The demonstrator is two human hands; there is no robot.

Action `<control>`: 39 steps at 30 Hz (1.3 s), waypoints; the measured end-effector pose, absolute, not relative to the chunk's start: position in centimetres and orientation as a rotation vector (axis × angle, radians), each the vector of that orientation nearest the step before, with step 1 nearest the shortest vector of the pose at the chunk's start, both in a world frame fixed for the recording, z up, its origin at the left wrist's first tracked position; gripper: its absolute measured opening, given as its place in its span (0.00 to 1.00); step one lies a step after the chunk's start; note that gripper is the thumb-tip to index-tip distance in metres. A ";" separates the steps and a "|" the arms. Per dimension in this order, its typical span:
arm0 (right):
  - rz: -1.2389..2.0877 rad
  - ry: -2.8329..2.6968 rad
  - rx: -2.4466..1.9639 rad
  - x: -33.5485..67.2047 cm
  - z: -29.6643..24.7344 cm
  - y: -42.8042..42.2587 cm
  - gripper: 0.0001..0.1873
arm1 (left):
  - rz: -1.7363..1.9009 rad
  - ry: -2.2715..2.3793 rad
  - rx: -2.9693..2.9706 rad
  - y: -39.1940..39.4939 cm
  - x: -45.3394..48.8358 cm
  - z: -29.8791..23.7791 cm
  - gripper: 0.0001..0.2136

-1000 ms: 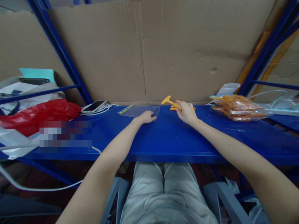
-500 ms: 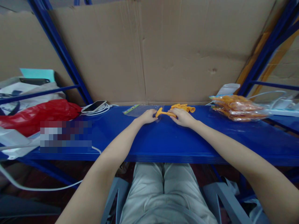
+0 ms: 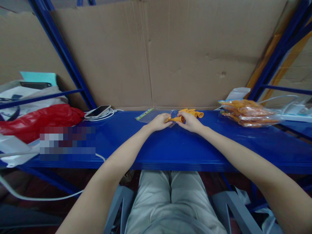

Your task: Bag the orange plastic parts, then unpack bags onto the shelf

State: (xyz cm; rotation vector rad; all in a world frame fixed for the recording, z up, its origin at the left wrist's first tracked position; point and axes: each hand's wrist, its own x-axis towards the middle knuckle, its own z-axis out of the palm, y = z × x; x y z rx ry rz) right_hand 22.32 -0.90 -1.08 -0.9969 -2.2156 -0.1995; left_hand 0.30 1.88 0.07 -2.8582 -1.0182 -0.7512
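Both my hands meet at the back middle of the blue shelf (image 3: 170, 146). My right hand (image 3: 191, 122) pinches a small orange plastic piece (image 3: 175, 119) and holds it at the mouth of a clear plastic bag (image 3: 152, 115). My left hand (image 3: 159, 122) is closed on the bag's open edge, touching the piece's far end. The bag lies flat, with a green-printed strip at its left end. More orange pieces (image 3: 192, 112) lie loose just behind my right hand.
A heap of filled bags of orange pieces (image 3: 246, 112) sits at the right. A phone on coiled white cable (image 3: 98, 111) lies at the left, beside a red plastic bag (image 3: 36, 120). Cardboard (image 3: 156, 55) closes the back; blue uprights stand on both sides.
My right hand picked an orange piece from the loose pile and carried it left to the bag. My left hand shifted right and lifted the bag's open edge to meet it.
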 end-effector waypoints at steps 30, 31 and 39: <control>0.065 -2.366 -1.208 20.8 0.6 0.9 0.12 | 0.094 -1.777 -2.809 2.8 -5.6 2.1 0.46; 0.094 -2.396 -1.238 20.5 0.9 1.1 0.12 | 0.088 -1.777 -2.799 2.8 -5.5 2.1 0.46; 0.300 -2.281 -1.500 18.7 1.5 3.2 0.11 | 0.010 -1.807 -2.693 3.9 -4.5 0.3 0.42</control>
